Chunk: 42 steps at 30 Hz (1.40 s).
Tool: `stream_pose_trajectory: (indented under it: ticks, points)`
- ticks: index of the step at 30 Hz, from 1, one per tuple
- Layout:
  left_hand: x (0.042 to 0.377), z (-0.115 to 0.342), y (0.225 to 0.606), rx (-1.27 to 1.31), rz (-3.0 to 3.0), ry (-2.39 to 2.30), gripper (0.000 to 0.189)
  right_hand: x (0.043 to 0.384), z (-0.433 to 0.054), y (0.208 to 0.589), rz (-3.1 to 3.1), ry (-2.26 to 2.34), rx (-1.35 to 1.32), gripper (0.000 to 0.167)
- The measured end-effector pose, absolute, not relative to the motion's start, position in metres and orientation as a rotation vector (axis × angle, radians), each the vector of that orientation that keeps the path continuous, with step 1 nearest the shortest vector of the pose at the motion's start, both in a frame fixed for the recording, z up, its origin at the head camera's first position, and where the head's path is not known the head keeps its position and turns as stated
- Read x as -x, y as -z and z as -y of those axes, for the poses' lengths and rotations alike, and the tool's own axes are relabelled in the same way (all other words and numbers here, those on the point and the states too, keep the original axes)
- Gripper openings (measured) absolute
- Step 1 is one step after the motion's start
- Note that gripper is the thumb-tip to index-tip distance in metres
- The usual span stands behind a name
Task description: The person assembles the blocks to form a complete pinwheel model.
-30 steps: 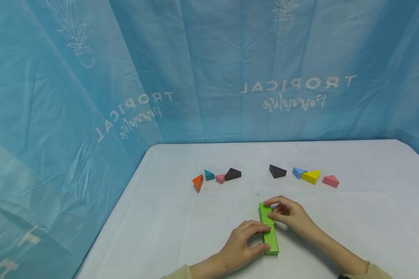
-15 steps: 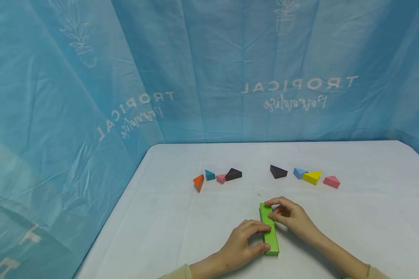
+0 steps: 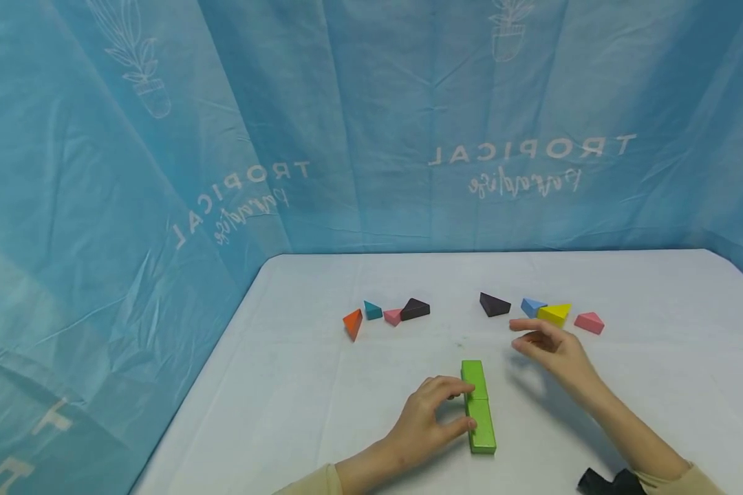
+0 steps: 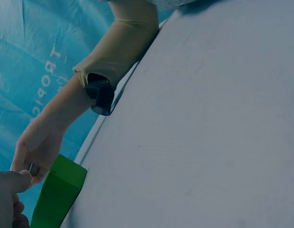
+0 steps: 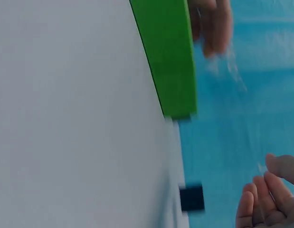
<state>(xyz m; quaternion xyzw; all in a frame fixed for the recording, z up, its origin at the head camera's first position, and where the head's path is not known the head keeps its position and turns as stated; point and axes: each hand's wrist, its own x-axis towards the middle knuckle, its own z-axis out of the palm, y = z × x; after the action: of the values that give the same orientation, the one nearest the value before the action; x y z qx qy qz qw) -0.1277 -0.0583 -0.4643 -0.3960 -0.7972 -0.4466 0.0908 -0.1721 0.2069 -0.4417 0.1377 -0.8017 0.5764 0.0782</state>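
Note:
Two green rectangular blocks lie end to end on the white table, a far green block [image 3: 475, 380] and a near green block [image 3: 483, 427]. My left hand [image 3: 422, 416] is at their left side, its index fingertip and thumb tip spread apart and overlapping the blocks' edge. Raised over the table to the right of the blocks, my right hand [image 3: 560, 352] holds nothing, with a gap between thumb and index finger. Its fingertips are just short of the yellow block [image 3: 554, 314]. In the left wrist view, a green block [image 4: 61, 190] stands beside the left thumb.
Toward the back left lie an orange block [image 3: 353, 324], a teal block [image 3: 373, 311], a pink block [image 3: 393, 317] and a black block [image 3: 415, 309]. Back right are another black block [image 3: 494, 304], a blue block [image 3: 532, 307] and a pinkish-red block [image 3: 589, 322]. A blue curtain [image 3: 371, 137] hangs behind.
My right hand has left the far green block and moved away to the back right. The left hand's fingers have shifted slightly forward and left along the blocks, which stay in place.

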Motion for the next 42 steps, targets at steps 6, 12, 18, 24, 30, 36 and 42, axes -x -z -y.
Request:
stream_pose_trajectory:
  ticks: [6,12,18,24,30,36,42]
  points:
    - [0.131,0.057,0.467,1.134,2.418,1.339,0.044,0.190,-0.269,0.437,2.382,-1.444,-0.060,0.040]
    - [0.130,0.055,0.470,1.134,2.429,1.224,0.043,0.199,-0.311,0.452,2.533,-1.269,0.139,0.050]
    - [0.130,0.054,0.472,1.141,2.432,1.205,0.043,0.204,-0.319,0.462,2.658,-1.158,0.099,0.047]
    - [0.130,0.054,0.472,1.144,2.431,1.202,0.043,0.205,-0.320,0.462,2.654,-1.189,0.076,0.046]
    - [0.130,0.054,0.472,1.135,2.450,1.217,0.044,0.206,-0.318,0.461,2.650,-1.183,0.027,0.052]
    - [0.129,0.053,0.471,1.138,2.455,1.231,0.044,0.209,-0.314,0.462,2.645,-1.065,-0.005,0.048]
    - [0.129,0.053,0.470,1.135,2.447,1.226,0.044,0.212,-0.314,0.462,2.659,-1.047,-0.079,0.047]
